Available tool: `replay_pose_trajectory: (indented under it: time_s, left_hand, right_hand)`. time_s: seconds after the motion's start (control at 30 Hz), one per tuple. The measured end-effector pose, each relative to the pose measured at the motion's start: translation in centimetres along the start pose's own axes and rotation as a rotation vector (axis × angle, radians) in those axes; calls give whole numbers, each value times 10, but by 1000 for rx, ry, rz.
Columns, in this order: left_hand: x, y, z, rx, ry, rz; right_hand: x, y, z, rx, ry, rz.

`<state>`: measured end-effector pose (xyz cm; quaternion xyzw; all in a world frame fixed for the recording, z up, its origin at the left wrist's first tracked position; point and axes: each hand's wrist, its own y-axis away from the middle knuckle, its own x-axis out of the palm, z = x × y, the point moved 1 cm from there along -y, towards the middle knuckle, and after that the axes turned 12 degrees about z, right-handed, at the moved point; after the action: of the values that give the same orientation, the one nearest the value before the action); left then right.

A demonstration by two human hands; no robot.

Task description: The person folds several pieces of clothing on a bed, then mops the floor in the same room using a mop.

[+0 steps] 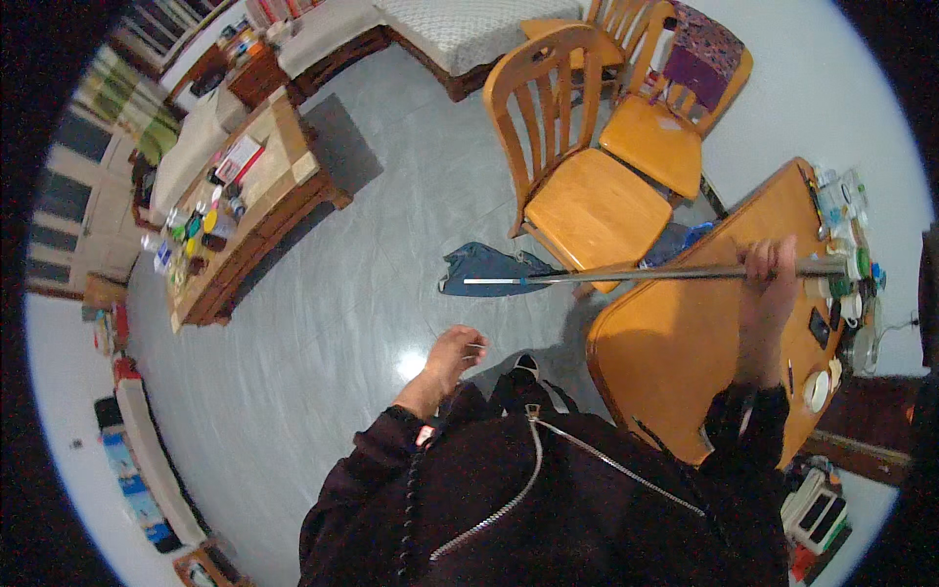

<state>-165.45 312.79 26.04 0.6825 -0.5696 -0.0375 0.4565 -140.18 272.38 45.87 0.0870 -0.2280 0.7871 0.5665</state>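
Observation:
My right hand (770, 269) is closed round the metal pole of a mop (646, 275), over the wooden table on the right. The pole runs leftward past a chair seat, down to a dark blue cloth head (494, 262) spread on the grey floor. A pale strip at the pole's lower end lies across that cloth. My left hand (453, 357) hangs above the floor, nearer to me than the cloth and off the pole. Its fingers are loosely bent and apart, and I see nothing held in them.
A wooden chair (599, 210) stands beside the cloth, with more chairs behind it. The orange-brown table (675, 362) bears jars, cups and small items along its right edge. To the left is a low table (284, 161) with bottles. A bed-like seat (469, 34) stands at the far side.

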Motion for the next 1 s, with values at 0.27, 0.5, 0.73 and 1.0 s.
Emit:
replay_pose_trajectory:
  time_s: [0.27,0.5,0.73,1.0]
  left_hand:
    - [37,-97,8,-222,-499,380]
    - [42,-117,22,652,-1462,648]
    - [34,-122,89,477,-1640,1007]
    - [-6,-18,216,592,-1537,1165]
  right_hand:
    - [83,82,24,-152,174,-314]
    - [185,170,-39,4,414,-70]
    - [242,280,-40,105,410,-36]
    - [252,461,-2,233,494,1]
